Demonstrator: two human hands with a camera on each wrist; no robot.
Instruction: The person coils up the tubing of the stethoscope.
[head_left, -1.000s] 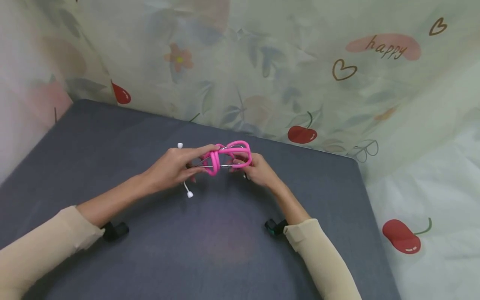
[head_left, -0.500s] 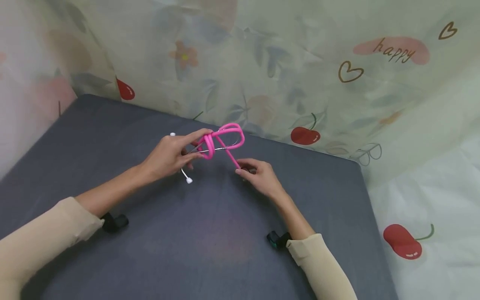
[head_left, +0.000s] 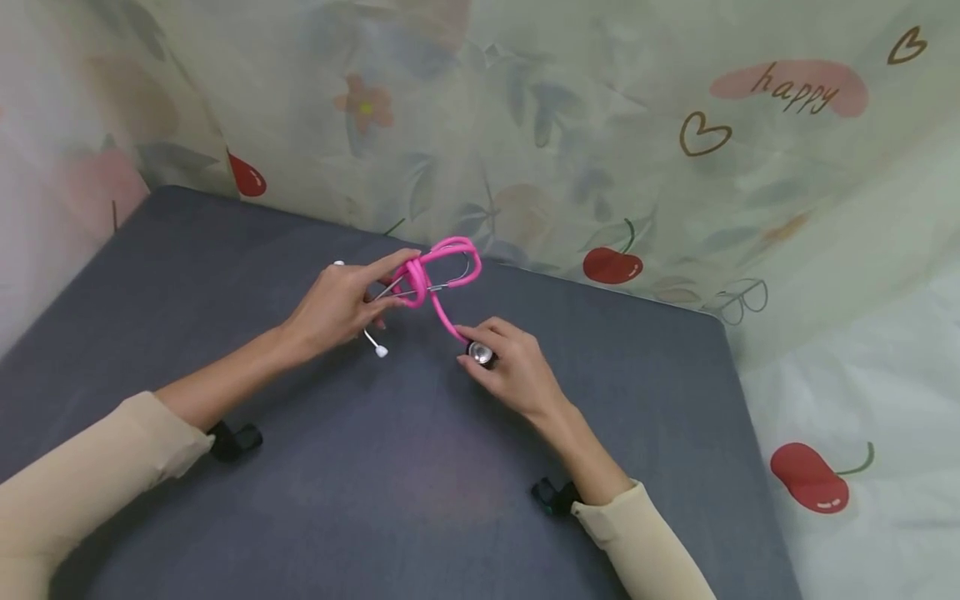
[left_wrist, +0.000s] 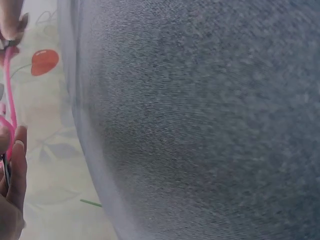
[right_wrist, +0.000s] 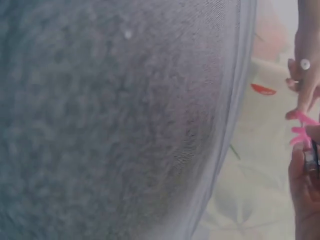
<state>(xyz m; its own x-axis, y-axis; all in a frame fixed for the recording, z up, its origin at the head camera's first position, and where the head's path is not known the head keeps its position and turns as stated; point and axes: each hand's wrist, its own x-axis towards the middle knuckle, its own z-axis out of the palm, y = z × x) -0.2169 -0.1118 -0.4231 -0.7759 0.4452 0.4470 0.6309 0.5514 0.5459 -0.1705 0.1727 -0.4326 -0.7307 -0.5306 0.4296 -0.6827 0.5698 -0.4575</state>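
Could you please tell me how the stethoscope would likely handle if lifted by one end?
The tube is probably soft and floppy, as it bends in tight loops. The chestpiece looks metallic, so it may be heavy for its size and swing about; being shiny, it might be slippery too.

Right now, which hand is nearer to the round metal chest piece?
Right hand: it holds the chest piece; the left hand, off to its left, grips pink tubing.

So the left forearm and right forearm were both stretched forward, angled in toward each other; the left hand was a bit farther out, held in a pinch; the right hand sat closer in, curled and pinching too.
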